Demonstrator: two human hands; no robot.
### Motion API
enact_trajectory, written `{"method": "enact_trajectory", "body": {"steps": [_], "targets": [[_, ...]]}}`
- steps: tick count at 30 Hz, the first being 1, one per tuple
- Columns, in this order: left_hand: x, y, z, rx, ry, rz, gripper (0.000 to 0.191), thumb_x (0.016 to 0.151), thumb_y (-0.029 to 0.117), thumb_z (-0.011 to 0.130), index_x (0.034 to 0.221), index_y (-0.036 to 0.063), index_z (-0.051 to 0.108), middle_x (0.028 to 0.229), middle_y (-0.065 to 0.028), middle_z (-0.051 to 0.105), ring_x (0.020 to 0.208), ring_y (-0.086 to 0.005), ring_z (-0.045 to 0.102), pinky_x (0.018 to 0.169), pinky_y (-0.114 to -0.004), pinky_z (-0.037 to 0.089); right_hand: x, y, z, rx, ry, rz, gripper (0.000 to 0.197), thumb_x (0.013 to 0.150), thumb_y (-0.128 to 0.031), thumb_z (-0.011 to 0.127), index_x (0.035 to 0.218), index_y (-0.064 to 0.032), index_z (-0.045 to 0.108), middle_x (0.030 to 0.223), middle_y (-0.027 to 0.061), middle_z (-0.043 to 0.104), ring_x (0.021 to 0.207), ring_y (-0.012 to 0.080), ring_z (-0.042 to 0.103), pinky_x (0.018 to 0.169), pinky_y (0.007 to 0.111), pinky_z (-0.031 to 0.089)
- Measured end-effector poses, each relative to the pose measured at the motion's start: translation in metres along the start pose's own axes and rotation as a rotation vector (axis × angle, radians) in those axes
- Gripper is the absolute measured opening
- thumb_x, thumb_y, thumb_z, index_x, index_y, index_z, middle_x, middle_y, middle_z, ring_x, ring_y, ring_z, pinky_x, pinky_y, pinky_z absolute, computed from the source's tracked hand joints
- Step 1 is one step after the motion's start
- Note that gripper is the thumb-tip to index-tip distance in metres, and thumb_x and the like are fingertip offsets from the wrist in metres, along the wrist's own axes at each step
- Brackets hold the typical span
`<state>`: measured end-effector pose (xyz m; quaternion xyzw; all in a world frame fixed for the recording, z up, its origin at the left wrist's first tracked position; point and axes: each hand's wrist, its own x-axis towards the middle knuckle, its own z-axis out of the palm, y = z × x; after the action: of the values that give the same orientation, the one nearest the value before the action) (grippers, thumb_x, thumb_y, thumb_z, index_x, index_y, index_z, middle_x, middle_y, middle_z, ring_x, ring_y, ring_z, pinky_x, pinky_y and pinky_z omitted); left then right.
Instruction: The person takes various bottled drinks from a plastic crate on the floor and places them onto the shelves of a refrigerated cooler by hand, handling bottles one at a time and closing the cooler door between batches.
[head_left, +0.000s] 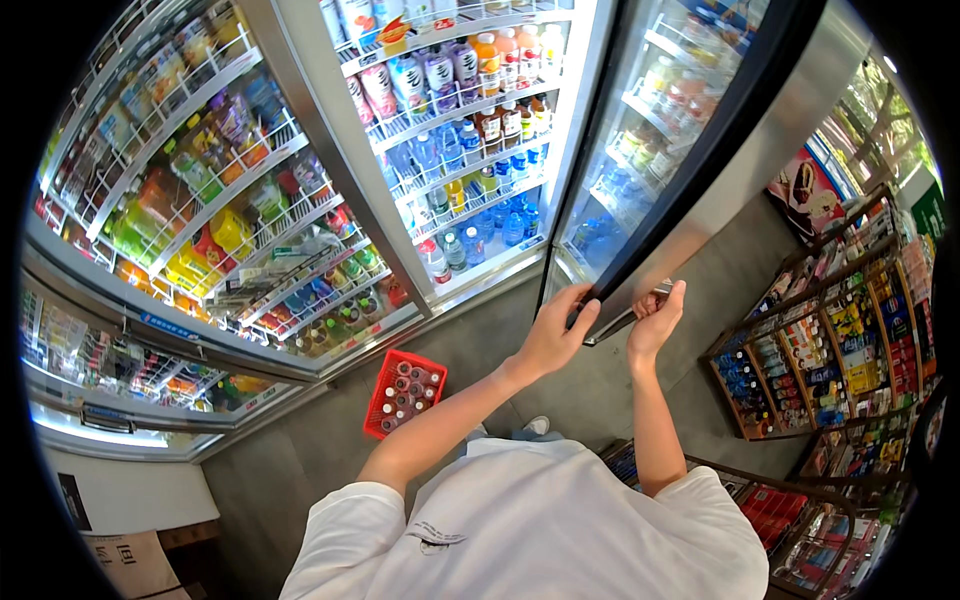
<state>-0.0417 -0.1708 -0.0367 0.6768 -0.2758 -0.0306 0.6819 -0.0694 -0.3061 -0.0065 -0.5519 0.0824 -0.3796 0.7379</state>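
Note:
A glass-fronted refrigerator door (637, 150) stands open in front of me, swung out to the right. My left hand (559, 326) grips the dark edge of this door near its lower corner. My right hand (654, 324) is at the door's outer metal face, its fingers curled round the handle there. Behind the open door, wire shelves (480, 142) hold rows of bottled drinks, with water bottles (514, 229) at the bottom. On the floor left of my left arm sits a red plastic basket (373, 405) filled with capped bottles (409, 390).
Closed glass cooler doors (202, 172) with more drinks fill the left. Wooden display racks (817, 337) of packaged goods stand on the right, and another rack (795, 517) is behind me at lower right. A cardboard box (127, 562) lies at lower left. Grey tile floor (300, 465) shows between them.

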Motion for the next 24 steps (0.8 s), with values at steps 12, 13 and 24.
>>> {"method": "enact_trajectory", "body": {"steps": [12, 13, 24], "targets": [[0.009, -0.035, -0.112, 0.096, 0.203, 0.065, 0.045, 0.095, 0.025, 0.043, 0.128, -0.0059, 0.042, 0.122, -0.0242, 0.052, 0.117, -0.0356, 0.048, 0.099, -0.036, 0.035, -0.025, 0.045, 0.119, -0.052, -0.328, 0.086, 0.052, 0.1, -0.044, 0.025, 0.064, -0.0088, 0.035, 0.057, -0.0021, 0.029, 0.053, 0.0099, 0.028, 0.052, 0.027, 0.026], [0.011, -0.04, -0.124, 0.083, 0.171, -0.006, 0.046, 0.095, 0.025, 0.043, 0.129, -0.0057, 0.041, 0.123, -0.0238, 0.051, 0.117, -0.0351, 0.047, 0.099, -0.036, 0.035, -0.025, 0.047, 0.129, -0.063, -0.36, 0.073, 0.052, 0.1, -0.045, 0.025, 0.066, -0.0082, 0.037, 0.058, -0.0021, 0.03, 0.054, 0.0098, 0.029, 0.053, 0.026, 0.027], [0.043, -0.032, -0.225, 0.178, 0.059, -0.181, 0.052, 0.096, 0.042, 0.037, 0.126, 0.0003, 0.049, 0.123, -0.0137, 0.055, 0.114, -0.0223, 0.051, 0.094, -0.032, 0.039, -0.005, 0.084, 0.197, -0.025, -0.747, 0.16, 0.055, 0.098, -0.051, 0.023, 0.068, -0.0069, 0.038, 0.061, -0.0021, 0.032, 0.058, 0.0107, 0.031, 0.057, 0.025, 0.029]]}}
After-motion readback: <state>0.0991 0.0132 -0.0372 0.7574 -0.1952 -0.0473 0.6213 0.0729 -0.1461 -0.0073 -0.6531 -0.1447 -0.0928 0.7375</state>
